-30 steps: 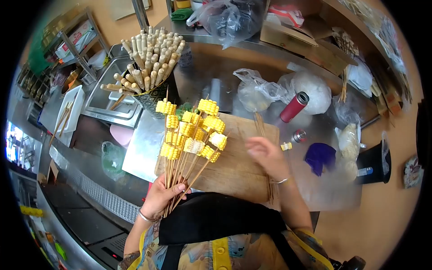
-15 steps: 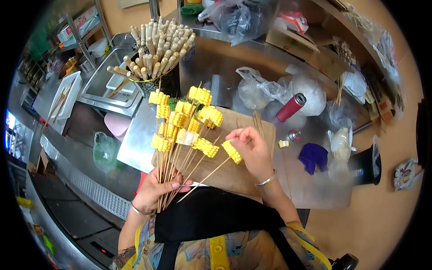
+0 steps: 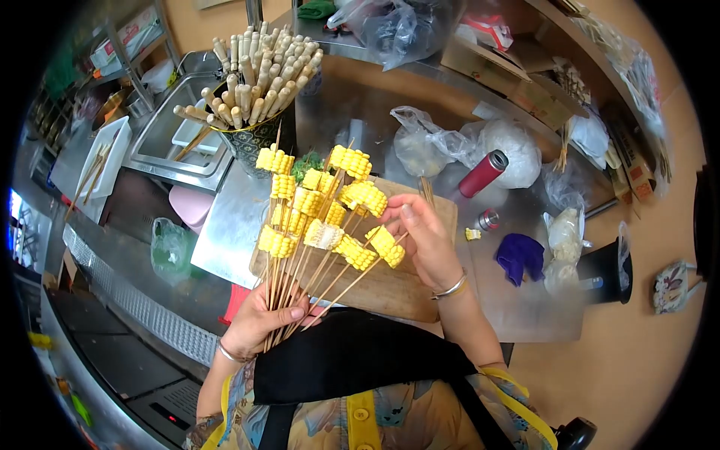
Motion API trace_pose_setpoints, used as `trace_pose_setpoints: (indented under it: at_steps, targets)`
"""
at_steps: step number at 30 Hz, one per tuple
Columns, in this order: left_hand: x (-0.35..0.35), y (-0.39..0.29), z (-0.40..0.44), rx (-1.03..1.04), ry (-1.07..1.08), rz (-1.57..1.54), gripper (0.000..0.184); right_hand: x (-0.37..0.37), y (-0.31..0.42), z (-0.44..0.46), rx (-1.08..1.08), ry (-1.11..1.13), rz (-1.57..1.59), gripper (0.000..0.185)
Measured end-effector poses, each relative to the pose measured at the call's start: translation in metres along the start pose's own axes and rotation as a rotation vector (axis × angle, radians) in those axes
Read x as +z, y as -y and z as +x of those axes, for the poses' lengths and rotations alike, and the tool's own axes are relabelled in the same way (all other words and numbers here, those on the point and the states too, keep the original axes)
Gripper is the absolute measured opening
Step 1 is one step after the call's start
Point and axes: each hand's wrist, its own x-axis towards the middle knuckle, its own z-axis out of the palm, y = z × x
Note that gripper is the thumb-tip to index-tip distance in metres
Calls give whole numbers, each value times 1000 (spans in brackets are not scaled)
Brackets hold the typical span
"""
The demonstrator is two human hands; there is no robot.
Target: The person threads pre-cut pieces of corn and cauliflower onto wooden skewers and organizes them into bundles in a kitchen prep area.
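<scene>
My left hand is closed around the lower ends of a fanned bundle of corn skewers, thin wooden sticks topped with yellow corn pieces. One piece shows its pale cob side. The rightmost corn piece sits on a stick that leans outward from the bundle. Beside the upper right pieces is my right hand, its fingers apart and curved, holding nothing. Whether a fingertip touches the corn I cannot tell. Beneath the skewers lies a wooden cutting board.
A dark patterned bucket full of wooden-handled sticks stands behind the skewers, near a metal sink. To the right are a red thermos, its cap, a small corn piece, a purple cloth and plastic bags.
My right hand has let go of the rightmost corn piece and opened its fingers, shifting slightly up. That skewer now sits closer to the bundle, which my left hand still grips.
</scene>
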Motion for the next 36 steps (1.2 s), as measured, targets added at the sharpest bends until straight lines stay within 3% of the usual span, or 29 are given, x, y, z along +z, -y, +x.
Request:
trace_pose_setpoints:
  at_steps: [5,7,16,20,22,25,36]
  targets:
    - [1,-2,0,-1,-12,24,29,-1,-3,-6,-11,117,-98,37]
    - [1,-1,0,8,-13,22,30,-3,-1,-8,151,202,-4,39]
    - [-7,5,3,9,-9,129,28,-3,3,-21,100,252,-12,46]
    - [2,0,4,-31,-21,251,33,4,5,-29,75,228,-8,50]
    - [-1,5,5,23,-48,293,36,8,-2,-32,-51,180,-53,53]
    - [-2,2,5,20,-23,315,31,14,0,-35,-94,162,-63,53]
    - [-6,12,11,28,-10,314,34,9,-9,-37,-124,102,-145,44]
